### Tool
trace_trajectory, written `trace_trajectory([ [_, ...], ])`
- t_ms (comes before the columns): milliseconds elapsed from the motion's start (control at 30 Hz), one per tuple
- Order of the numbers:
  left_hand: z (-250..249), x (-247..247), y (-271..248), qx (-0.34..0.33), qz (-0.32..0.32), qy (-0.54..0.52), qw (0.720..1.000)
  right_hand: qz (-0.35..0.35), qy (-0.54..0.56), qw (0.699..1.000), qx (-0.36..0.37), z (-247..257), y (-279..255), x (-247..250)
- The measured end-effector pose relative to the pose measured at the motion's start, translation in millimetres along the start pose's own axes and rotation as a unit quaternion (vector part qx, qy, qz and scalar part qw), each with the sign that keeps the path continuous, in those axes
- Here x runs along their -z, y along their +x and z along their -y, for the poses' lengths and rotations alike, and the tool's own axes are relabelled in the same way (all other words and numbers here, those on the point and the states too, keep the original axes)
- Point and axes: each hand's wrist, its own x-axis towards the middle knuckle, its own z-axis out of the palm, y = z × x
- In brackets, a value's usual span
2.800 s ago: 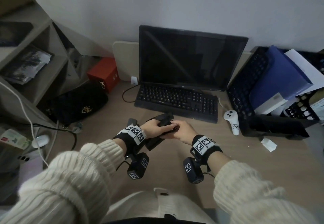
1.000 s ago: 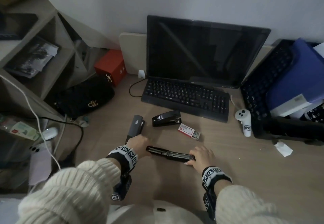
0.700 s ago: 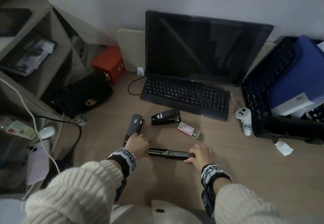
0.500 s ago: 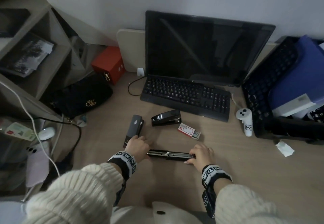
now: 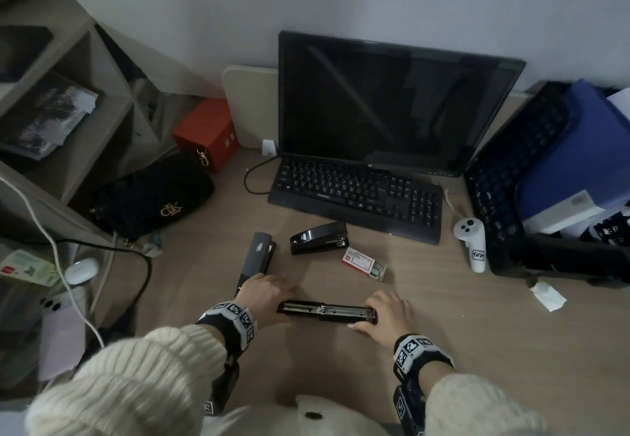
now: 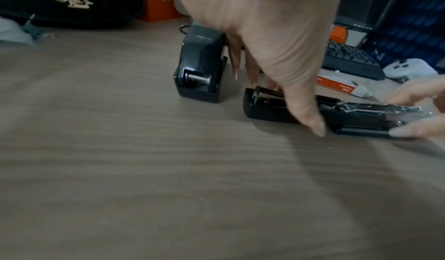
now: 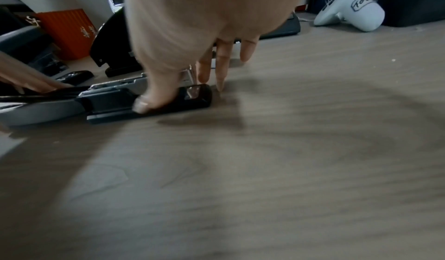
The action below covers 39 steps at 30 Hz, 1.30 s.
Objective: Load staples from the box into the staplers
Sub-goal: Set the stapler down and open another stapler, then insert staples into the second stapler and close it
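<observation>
Both hands pinching one black stapler [image 5: 327,311], flipped open flat on wooden tabletop [image 5: 477,333]: left hand [image 5: 262,294] at one end, right hand [image 5: 387,314] at other. Red-and-white staple box [image 5: 363,262] just beyond. Risk: loosening either grip, stapler snapping shut.

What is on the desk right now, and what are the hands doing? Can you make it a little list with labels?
open stapler: lies flat, swung fully open, metal channel facing up
left hand: holds the stapler's left end
right hand: holds the stapler's right end, thumb on its side
staple box: red and white, on the desk behind the open stapler, untouched
grey stapler: closed, just beyond the left hand
black stapler: closed, in front of the keyboard
white controller: right of the keyboard
staples loaded: cannot tell
</observation>
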Motion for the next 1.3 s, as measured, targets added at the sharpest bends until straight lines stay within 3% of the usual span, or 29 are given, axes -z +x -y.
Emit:
trace_trajectory([
  [133,-2,11,5,-0.013,-0.045,-0.067,0.997,-0.045,0.014,0.998,0.031,-3,2,9],
  [300,-3,25,23,0.029,-0.008,-0.174,0.984,-0.117,0.023,0.993,-0.017,-8,25,20],
  [433,0,30,37,0.078,-0.013,-0.259,0.963,-0.072,0.034,0.994,-0.078,-15,50,28],
  [600,3,31,47,0.078,-0.016,-0.277,0.958,-0.010,-0.008,0.996,-0.093,-13,71,29],
  [833,4,25,55,0.086,-0.020,-0.305,0.948,-0.010,-0.056,0.996,-0.075,-4,74,22],
  [1067,0,36,58,0.072,-0.029,-0.342,0.936,-0.030,-0.006,0.995,-0.092,4,70,25],
  [1200,-6,45,59,0.104,-0.055,-0.428,0.896,-0.053,0.038,0.997,-0.037,6,63,36],
  [1300,-14,57,58,0.160,-0.039,-0.550,0.819,-0.042,0.046,0.998,0.007,9,56,42],
])
